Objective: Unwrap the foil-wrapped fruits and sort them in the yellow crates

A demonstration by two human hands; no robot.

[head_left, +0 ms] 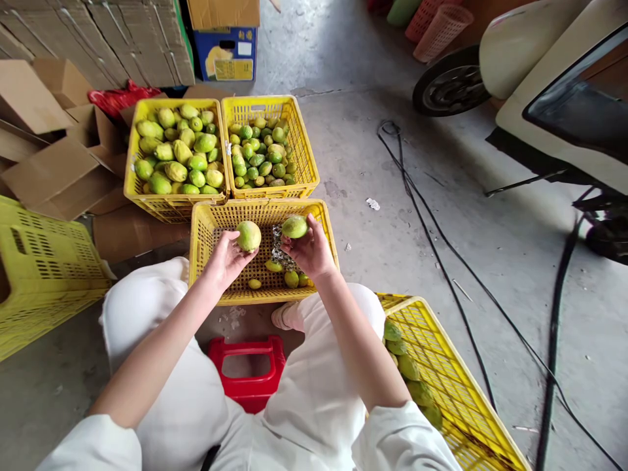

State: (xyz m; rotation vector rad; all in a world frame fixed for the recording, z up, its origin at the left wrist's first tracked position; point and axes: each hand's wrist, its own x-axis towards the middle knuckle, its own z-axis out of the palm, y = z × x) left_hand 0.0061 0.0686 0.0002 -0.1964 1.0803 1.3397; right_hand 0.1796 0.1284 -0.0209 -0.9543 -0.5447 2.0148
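- Above a yellow mesh crate on a concrete floor, a seated person in white holds up two fruits, one in each hand.
- The left hand has its grip pinching a rounded yellow-green fruit over the crate's middle.
- The right hand has its grip pressed around a greener, oval fruit, just beside the first but apart from it.
- Below, several small fruits lie on the crate's bottom near crumpled, shiny wrapping.
- Beyond, a rear left crate full of larger yellow-green fruits stands beside a rear right crate of smaller green fruits.
- By the person's right knee, a side crate holds more green fruits.
- Off to the right, a black cable crosses the floor near a white vehicle.
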